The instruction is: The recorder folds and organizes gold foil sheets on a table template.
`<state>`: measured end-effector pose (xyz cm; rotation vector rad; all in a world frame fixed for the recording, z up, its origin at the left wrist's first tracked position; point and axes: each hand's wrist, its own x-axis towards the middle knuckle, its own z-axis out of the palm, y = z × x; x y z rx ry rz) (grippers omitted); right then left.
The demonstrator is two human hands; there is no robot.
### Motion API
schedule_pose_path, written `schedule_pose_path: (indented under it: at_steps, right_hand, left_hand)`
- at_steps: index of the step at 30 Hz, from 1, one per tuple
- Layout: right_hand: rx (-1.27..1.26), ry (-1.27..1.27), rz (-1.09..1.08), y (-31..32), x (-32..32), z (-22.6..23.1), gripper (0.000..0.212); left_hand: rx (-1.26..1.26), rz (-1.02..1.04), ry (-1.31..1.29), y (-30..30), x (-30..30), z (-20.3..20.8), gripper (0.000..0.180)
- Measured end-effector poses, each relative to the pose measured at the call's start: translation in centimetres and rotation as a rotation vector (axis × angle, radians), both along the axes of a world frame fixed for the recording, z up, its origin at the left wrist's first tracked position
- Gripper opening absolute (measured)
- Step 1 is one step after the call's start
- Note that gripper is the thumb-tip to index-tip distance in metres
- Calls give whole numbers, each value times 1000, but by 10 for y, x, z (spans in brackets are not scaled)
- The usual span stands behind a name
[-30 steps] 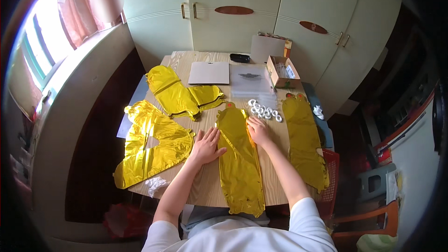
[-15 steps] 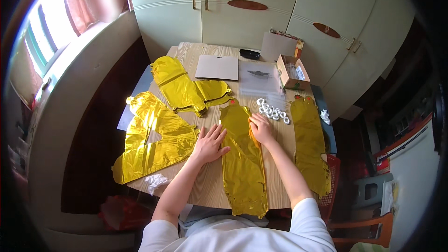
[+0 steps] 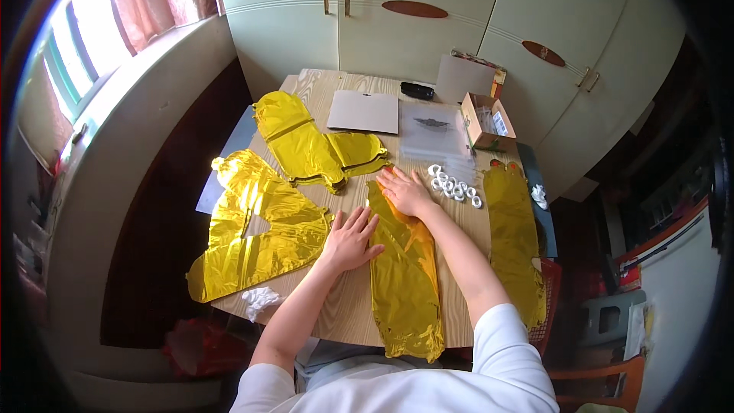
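A flat gold foil balloon point(image 3: 405, 291) lies lengthwise before me, its near end at the table's front edge. Along its right side a strip is turned over and shows orange. My right hand point(image 3: 405, 194) presses on the balloon's far end, fingers stretched out over the orange fold. Beside the left edge rests my left hand point(image 3: 350, 243), palm down with fingers spread, its fingertips close to the foil. Neither hand grips anything. Small white ribbon rolls point(image 3: 456, 186) lie in a cluster right of my right hand.
More flat gold foil pieces lie around: one bent piece point(image 3: 294, 141) at far left, a shiny one point(image 3: 264, 237) at left, a long one point(image 3: 514, 233) at right. Behind are a grey-white card point(image 3: 363, 112), clear plastic sleeves point(image 3: 432, 141) and an open box point(image 3: 489, 130). Crumpled white material point(image 3: 261, 300) sits front left.
My right hand has moved up and left, from the balloon's right edge onto its far end. More of the orange fold shows. My left hand stays almost in place.
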<state>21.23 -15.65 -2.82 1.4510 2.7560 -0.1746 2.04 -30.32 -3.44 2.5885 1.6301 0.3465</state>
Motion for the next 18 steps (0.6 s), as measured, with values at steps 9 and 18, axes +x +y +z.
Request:
schedule_pose_path:
  at_steps: [9,18]
  right_hand:
    - [-7,-24,59,-1,4,-4,51]
    - [108,143,26,-8,21,0,59]
  left_hand:
    - [1,9,34,0,0,1,76]
    - [-42,-21,76,4,6,11,73]
